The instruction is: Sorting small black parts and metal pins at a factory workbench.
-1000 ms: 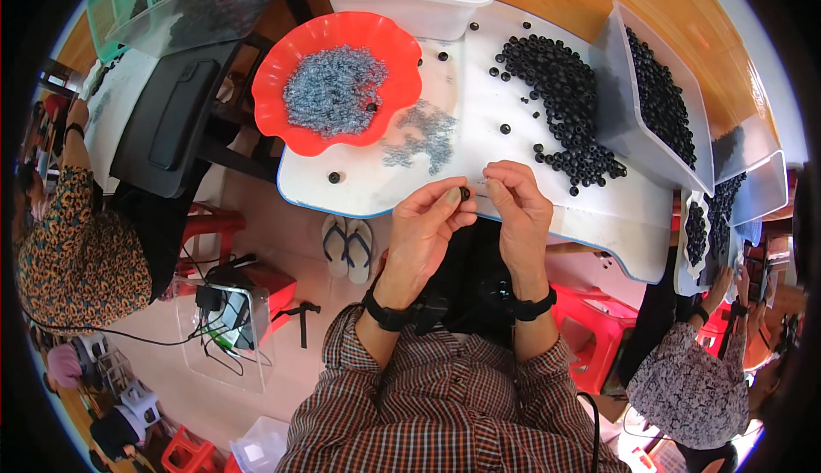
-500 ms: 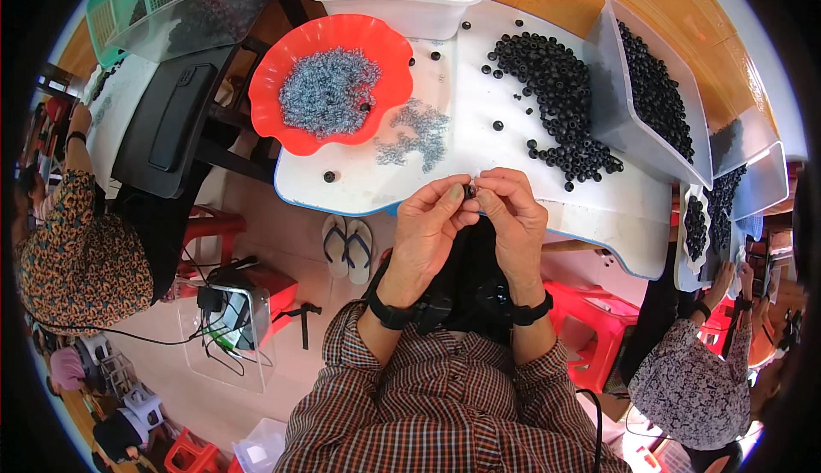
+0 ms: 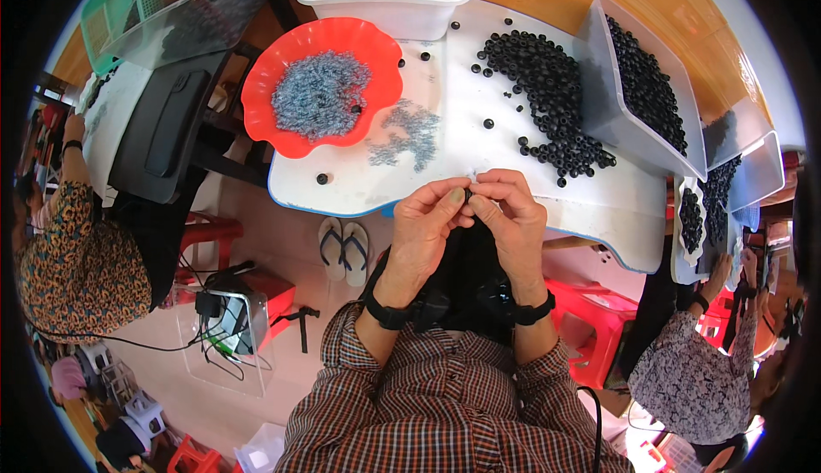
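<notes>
Above the table's near edge, my left hand (image 3: 422, 227) and my right hand (image 3: 511, 227) meet fingertip to fingertip, both closed in a pinch. Between the thumbs shows a small black round piece (image 3: 468, 194), mostly covered by the fingers. A pale bit shows just past the fingertips, too small to make out. Beyond my left hand, small clear pieces (image 3: 409, 131) lie scattered on the white table (image 3: 342, 189). More of them fill a red scalloped bowl (image 3: 258, 127). To the right spreads a pile of black round pieces (image 3: 547, 88) with holes.
A white tub (image 3: 385, 16) at the back and a translucent bin (image 3: 617, 122) at the right hold more black pieces. Single black pieces lie about the table. People work at left and right. Red stools (image 3: 590, 312) and slippers (image 3: 344, 251) are on the floor below.
The view has shifted slightly, so the table and its things appear a little further left. My hands keep the same pinch, with hardly any change in the fingers.
</notes>
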Tool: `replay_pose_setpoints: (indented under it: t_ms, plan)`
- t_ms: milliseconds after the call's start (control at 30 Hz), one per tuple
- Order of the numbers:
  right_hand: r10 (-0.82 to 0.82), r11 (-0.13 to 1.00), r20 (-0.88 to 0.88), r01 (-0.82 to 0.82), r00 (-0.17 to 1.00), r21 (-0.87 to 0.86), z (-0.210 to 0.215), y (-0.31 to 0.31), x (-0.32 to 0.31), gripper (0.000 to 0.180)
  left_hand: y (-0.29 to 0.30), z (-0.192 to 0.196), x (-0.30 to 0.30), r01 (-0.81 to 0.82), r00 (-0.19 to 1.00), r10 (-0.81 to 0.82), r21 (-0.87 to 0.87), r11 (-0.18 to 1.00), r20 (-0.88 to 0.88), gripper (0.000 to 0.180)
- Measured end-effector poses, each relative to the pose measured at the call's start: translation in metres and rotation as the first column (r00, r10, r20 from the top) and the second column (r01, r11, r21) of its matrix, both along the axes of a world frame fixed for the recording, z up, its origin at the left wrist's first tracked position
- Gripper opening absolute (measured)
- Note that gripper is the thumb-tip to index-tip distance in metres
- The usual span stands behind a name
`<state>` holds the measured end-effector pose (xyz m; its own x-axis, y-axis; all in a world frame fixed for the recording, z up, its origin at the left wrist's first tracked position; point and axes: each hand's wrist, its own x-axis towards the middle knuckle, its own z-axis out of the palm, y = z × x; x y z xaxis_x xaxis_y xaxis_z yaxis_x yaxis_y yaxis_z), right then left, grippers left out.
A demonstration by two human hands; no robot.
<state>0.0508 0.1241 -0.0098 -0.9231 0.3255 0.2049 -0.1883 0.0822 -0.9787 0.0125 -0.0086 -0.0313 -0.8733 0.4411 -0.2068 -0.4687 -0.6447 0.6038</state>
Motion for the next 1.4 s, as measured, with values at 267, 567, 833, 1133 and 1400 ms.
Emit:
replay_pose_setpoints:
  t_ms: [267,567,833,1133,1400]
  plan:
    - [0.241,0.862,0.100,-0.165,0.965,-0.479,0.009,0.011,-0.002,0.010,-0.002,-0.004,-0.006,0.117,0.991,-0.116,0.009,0.993,-0.071,0.021]
    - [-0.162,0.919,0.037,0.137,0.986,0.369,0.022,0.036,-0.028,0.013,0.009,0.000,-0.014,0.103,0.995,-0.103,0.074,0.992,0.003,0.022]
    - [-0.332,0.379,-0.073,0.204,0.940,0.902,0.009,0.057,-0.062,0.020,0.012,-0.005,-0.013,0.101,0.994,-0.103,0.061,0.993,0.040,0.023]
    - [-0.356,0.325,0.004,0.120,0.935,0.938,-0.003,0.065,-0.077,0.019,0.011,-0.008,-0.015,0.104,0.994,-0.107,0.071,0.992,0.030,0.023]
    - [-0.391,0.427,0.066,0.117,0.918,0.897,-0.002,0.070,-0.076,0.014,0.011,-0.009,-0.015,0.097,0.995,-0.099,0.063,0.993,0.028,0.023]
